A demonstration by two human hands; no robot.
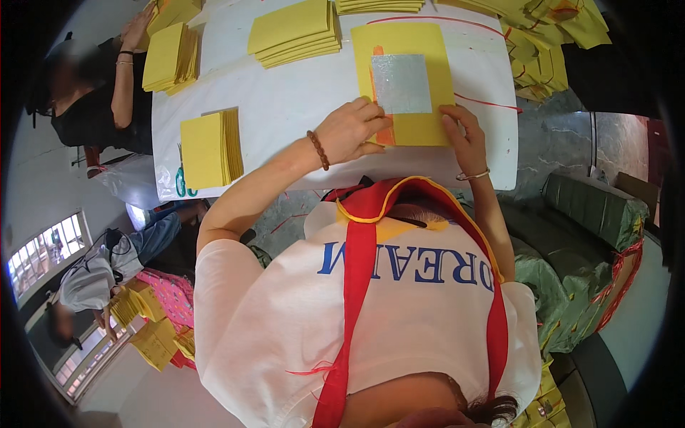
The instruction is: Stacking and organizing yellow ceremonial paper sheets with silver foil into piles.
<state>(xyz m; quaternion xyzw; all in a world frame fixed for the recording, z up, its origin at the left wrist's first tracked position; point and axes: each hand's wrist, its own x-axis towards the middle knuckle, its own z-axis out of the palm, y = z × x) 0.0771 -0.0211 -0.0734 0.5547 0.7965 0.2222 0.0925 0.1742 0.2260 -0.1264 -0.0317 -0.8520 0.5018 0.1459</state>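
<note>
A flat yellow paper piece (412, 132), shaped like an envelope, lies on the white-covered table in front of me. On it are a shiny silver-white rectangle (402, 84) and an orange strip (384, 135) running along that rectangle's left side. My left hand (351, 130) is at the lower left of the paper, fingers bent over its edge and the strip, thumb near the bottom corner. With bent fingers, my right hand (467, 139) grips the paper's right edge near the lower corner.
Stacks of yellow pieces (210, 148) stand on the table (285, 107), with more along its far side. Green scissor handles (183, 184) show at the left corner. Two other people are at the left. Green wrapped bales (596, 214) stand at the right.
</note>
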